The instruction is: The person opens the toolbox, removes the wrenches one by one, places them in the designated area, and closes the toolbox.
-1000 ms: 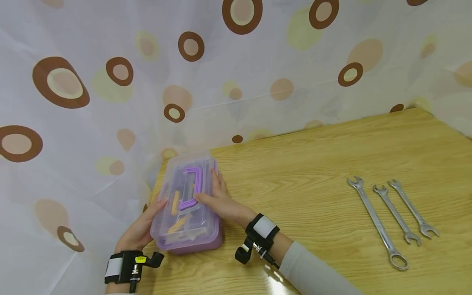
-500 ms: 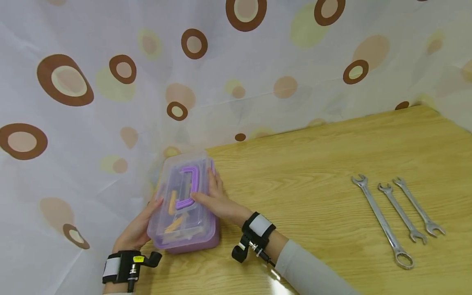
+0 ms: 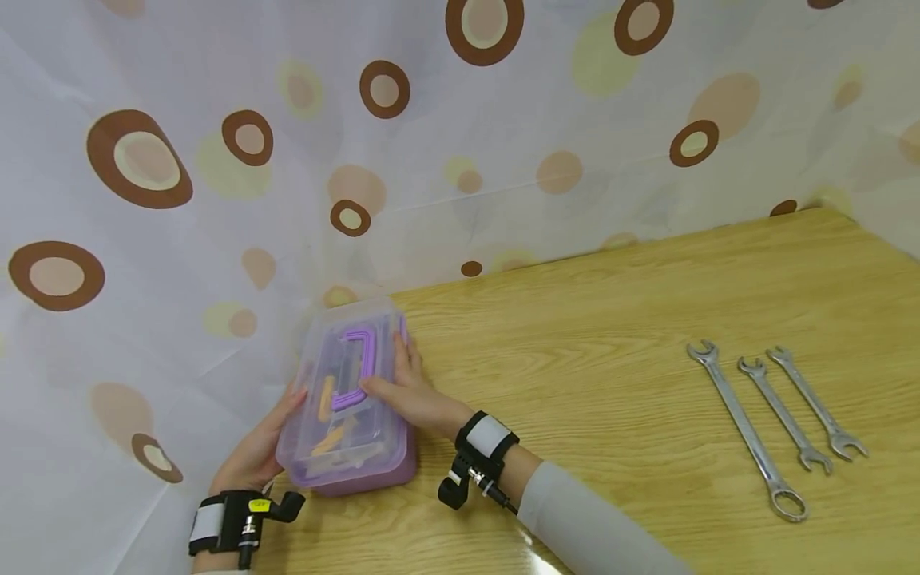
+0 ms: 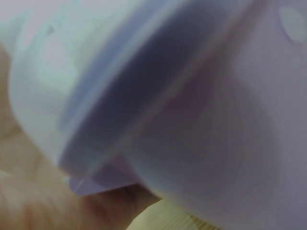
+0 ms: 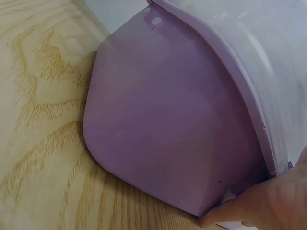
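A purple plastic toolbox [image 3: 370,479] with a clear lid [image 3: 309,439] lies at the left end of the table, its purple handle [image 3: 368,355] folded flat. Orange-handled tools [image 3: 327,399] show through the lid. My left hand [image 3: 251,455] grips the left side, thumb at the lid's edge and fingers hidden behind the box. On the opposite side my right hand [image 3: 417,399] holds on, thumb over the lid by the handle, fingers along the side wall. The right wrist view shows the box's end wall [image 5: 163,110] close over the wood, with the right hand [image 5: 268,201] at its lower corner.
Three steel wrenches [image 3: 747,431] lie side by side on the right of the wooden table [image 3: 561,343]. A white curtain [image 3: 431,120] with brown and yellow circles hangs behind the table and close along the box's left side.
Both hands and the toolbox have shifted left, closer to the curtain. The grip on both sides stays the same. The wrenches have stayed in place while the head view has turned slightly.
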A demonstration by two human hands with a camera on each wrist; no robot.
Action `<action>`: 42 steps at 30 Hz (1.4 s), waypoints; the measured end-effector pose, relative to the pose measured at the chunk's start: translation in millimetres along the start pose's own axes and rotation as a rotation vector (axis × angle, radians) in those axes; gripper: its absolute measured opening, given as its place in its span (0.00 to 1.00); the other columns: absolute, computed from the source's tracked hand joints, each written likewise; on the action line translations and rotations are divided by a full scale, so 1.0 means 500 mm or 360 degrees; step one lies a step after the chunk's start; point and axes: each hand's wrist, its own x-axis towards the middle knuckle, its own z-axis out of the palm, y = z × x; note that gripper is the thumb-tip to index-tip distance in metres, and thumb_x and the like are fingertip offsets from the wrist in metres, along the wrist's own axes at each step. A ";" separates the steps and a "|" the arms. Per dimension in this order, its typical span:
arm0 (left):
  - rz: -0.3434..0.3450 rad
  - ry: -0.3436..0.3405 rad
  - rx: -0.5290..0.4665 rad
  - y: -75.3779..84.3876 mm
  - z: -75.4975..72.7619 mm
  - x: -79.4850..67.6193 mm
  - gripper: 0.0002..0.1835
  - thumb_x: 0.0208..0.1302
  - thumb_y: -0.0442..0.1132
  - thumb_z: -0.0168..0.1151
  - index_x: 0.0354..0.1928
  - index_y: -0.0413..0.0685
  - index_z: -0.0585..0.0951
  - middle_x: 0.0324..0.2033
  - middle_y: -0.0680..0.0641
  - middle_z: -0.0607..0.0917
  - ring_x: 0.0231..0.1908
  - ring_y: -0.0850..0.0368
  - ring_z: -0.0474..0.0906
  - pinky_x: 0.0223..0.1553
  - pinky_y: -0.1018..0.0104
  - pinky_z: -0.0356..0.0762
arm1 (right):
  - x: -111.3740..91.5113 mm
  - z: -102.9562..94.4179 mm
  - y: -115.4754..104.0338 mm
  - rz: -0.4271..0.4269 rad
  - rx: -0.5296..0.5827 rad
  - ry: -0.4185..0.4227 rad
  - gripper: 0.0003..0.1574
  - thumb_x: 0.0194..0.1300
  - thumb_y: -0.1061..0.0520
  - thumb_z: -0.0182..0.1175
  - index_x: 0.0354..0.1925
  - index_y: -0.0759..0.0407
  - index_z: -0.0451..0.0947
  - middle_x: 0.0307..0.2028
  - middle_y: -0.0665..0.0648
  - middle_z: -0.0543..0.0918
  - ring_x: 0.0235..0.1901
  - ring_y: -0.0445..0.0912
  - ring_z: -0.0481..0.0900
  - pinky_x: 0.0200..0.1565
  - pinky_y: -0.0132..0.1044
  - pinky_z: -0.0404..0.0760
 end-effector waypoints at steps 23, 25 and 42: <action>-0.0058 0.0082 0.0032 0.005 -0.043 -0.022 0.37 0.85 0.59 0.35 0.85 0.68 0.35 0.68 0.56 0.63 0.62 0.61 0.68 0.61 0.59 0.72 | 0.025 0.041 -0.017 0.0022 -0.0103 0.0032 0.67 0.72 0.33 0.56 0.85 0.51 0.24 0.83 0.63 0.23 0.82 0.64 0.28 0.78 0.64 0.42; -0.0068 0.0075 0.0030 0.004 -0.047 -0.026 0.37 0.85 0.59 0.35 0.85 0.68 0.34 0.67 0.58 0.64 0.62 0.61 0.69 0.61 0.59 0.73 | 0.029 0.046 -0.012 0.0027 -0.0102 0.0033 0.67 0.72 0.33 0.56 0.85 0.50 0.24 0.83 0.63 0.23 0.82 0.62 0.27 0.79 0.62 0.41; -0.0091 0.0095 0.0090 -0.008 -0.048 -0.021 0.37 0.84 0.61 0.34 0.84 0.70 0.34 0.70 0.51 0.60 0.62 0.59 0.69 0.61 0.57 0.75 | 0.025 0.047 -0.003 0.0011 -0.0077 0.0054 0.67 0.71 0.34 0.57 0.85 0.52 0.26 0.83 0.63 0.24 0.82 0.62 0.30 0.78 0.63 0.44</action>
